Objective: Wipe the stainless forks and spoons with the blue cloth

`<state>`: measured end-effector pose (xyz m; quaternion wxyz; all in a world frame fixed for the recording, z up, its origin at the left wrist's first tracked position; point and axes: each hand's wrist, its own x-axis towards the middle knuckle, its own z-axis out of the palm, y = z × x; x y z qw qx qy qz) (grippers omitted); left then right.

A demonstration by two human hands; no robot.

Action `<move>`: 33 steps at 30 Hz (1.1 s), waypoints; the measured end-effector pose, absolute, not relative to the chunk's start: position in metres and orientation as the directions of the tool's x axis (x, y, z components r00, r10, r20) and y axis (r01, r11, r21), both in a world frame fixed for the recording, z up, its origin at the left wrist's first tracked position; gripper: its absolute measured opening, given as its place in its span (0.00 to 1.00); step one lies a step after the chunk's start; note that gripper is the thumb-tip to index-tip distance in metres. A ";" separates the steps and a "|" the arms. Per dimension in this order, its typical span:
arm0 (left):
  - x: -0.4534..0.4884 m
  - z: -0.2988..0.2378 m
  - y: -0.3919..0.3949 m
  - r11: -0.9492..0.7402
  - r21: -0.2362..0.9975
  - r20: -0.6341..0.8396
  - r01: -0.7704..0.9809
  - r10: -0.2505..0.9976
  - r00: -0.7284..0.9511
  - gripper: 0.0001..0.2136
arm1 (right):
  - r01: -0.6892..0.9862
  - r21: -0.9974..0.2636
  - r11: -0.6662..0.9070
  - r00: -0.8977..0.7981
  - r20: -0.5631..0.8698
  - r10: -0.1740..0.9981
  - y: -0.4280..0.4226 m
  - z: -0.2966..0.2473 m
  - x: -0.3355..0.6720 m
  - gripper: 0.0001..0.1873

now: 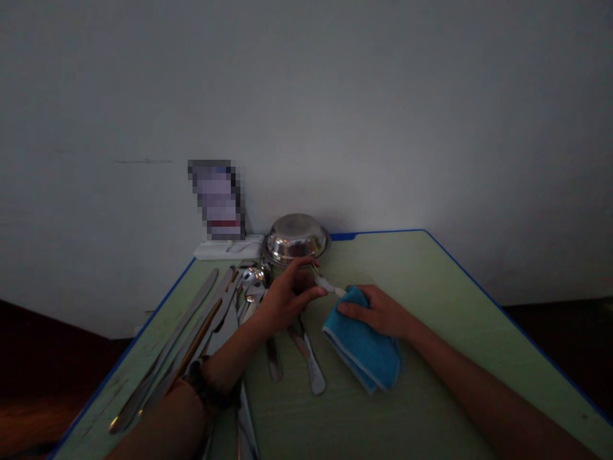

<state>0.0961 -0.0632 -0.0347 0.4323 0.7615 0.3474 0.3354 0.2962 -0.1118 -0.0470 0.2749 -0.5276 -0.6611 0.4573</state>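
My left hand [287, 297] is closed in a pinch on the handle of a small metal utensil [326, 285], held just above the table. Its other end goes into a folded blue cloth [364, 348]. My right hand [380, 313] is closed on the top of that cloth and grips the utensil's end through it. A shiny steel bowl [297, 239] stands just behind my left hand.
Several knives and spoons [201, 332] lie in a row on the left of the green table [431, 281], with two more [311, 364] under my left hand. A white pad [230, 248] and a blurred card [218, 201] stand by the wall.
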 end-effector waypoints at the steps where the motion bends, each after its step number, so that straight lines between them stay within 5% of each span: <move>1: 0.096 -0.035 -0.063 -0.385 0.891 0.208 0.242 0.817 0.537 0.18 | 0.446 -0.895 0.023 -0.289 -0.120 0.950 -0.112 -0.047 0.296 0.23; 14: 0.094 -0.034 -0.063 -0.450 0.844 0.217 0.293 0.785 0.580 0.24 | 0.367 -0.930 0.004 -0.310 -0.118 0.943 -0.111 -0.048 0.296 0.21; 33: 0.096 -0.035 -0.064 -0.447 0.845 0.231 0.292 0.799 0.556 0.13 | 0.405 -0.914 0.017 -0.327 -0.127 0.936 -0.111 -0.049 0.299 0.23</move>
